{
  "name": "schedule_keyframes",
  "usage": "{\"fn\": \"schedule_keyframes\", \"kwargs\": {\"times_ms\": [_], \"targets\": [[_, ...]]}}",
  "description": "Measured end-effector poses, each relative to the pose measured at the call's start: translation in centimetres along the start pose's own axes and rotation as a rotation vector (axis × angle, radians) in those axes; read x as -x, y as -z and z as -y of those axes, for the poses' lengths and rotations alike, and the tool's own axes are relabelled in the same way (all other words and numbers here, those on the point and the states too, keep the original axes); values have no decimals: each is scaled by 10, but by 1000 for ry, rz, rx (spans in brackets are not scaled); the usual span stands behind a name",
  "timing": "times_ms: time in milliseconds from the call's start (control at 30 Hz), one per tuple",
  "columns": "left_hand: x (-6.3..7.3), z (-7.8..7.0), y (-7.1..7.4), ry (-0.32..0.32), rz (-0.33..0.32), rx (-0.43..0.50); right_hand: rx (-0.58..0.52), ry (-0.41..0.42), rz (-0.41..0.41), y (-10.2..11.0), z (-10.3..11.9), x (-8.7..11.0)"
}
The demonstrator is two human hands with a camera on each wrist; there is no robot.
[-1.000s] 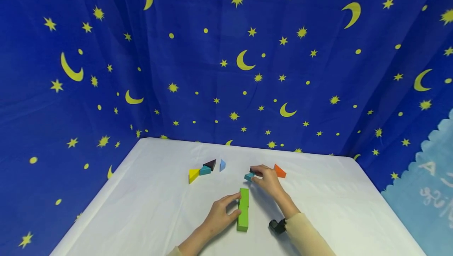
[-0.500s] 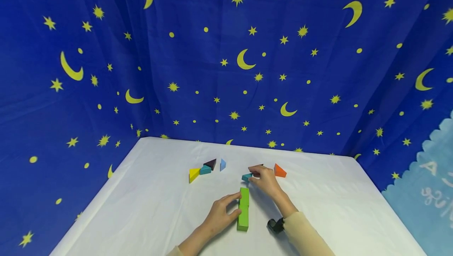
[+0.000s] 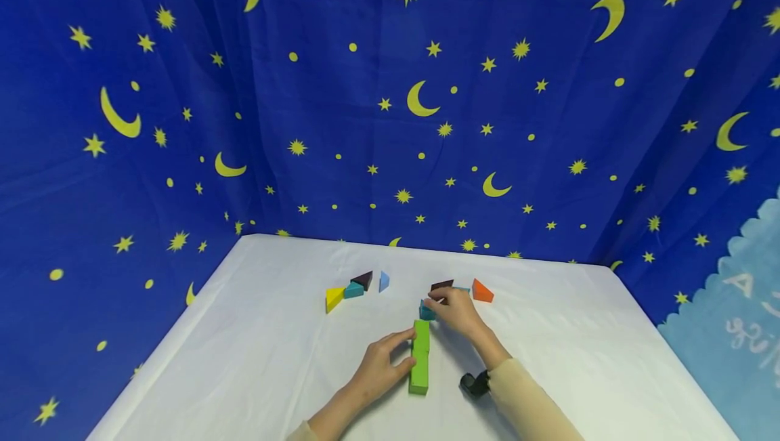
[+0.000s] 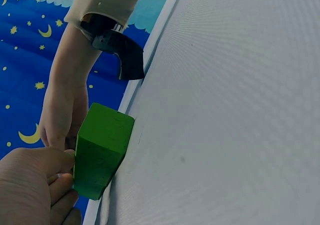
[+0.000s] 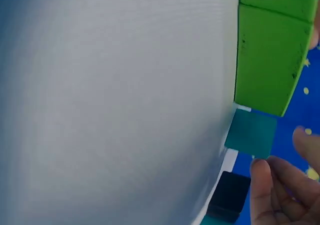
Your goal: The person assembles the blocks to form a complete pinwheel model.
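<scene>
Two green blocks (image 3: pixel 420 353) lie end to end in a row on the white table. My left hand (image 3: pixel 380 370) rests index fingertip and thumb against their left side, fingers extended. A teal block (image 5: pixel 251 133) sits just off the far end of the row. At its far upper edge are the fingertips of my right hand (image 3: pixel 457 311); the thumb (image 5: pixel 307 145) stands apart, above the block. Right behind that hand are a dark brown block (image 3: pixel 442 285) and another teal block (image 3: pixel 462 290), partly covered by it. An orange block (image 3: pixel 483 290) lies to their right.
Toward the back left lie a yellow block (image 3: pixel 334 299), a teal block (image 3: pixel 353 290), a dark brown block (image 3: pixel 363 280) and a light blue block (image 3: pixel 384 282). A black wrist camera (image 3: pixel 474 385) hangs beneath the right sleeve. Blue star-patterned cloth (image 3: pixel 390 122) hangs behind the table.
The teal block at my right hand has turned and come nearer to the green row's far end. The dark brown block shows more behind that hand. My left hand has stayed in place.
</scene>
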State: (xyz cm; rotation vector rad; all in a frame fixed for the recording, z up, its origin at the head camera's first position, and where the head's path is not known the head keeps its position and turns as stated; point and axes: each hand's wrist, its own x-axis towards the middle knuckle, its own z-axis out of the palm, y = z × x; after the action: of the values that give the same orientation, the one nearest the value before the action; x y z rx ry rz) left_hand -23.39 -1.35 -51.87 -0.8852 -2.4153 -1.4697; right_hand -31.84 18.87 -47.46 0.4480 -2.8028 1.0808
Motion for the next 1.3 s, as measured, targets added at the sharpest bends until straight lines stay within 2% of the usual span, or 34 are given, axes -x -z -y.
{"fn": "schedule_keyframes", "kwargs": {"times_ms": [67, 200, 333, 600, 667, 900, 1300], "targets": [[0, 0, 0, -3, 2, 4, -62, -14, 11, 3, -4, 0], [-1, 0, 0, 3, 6, 5, -182, 25, 84, 7, -14, -1], [-1, -1, 0, 13, 7, 0, -234, 46, 165, 6, -17, -2], [-1, -3, 1, 14, 9, 8, -322, 49, 211, 12, 11, 5], [-1, -4, 1, 18, 10, 7, -312, 55, 209, 10, 12, 5], [-1, -4, 1, 31, 14, -1, -257, 53, 193, -3, -9, -4], [-1, -5, 1, 31, 9, 10, -246, 24, 192, -6, -5, 2]]}}
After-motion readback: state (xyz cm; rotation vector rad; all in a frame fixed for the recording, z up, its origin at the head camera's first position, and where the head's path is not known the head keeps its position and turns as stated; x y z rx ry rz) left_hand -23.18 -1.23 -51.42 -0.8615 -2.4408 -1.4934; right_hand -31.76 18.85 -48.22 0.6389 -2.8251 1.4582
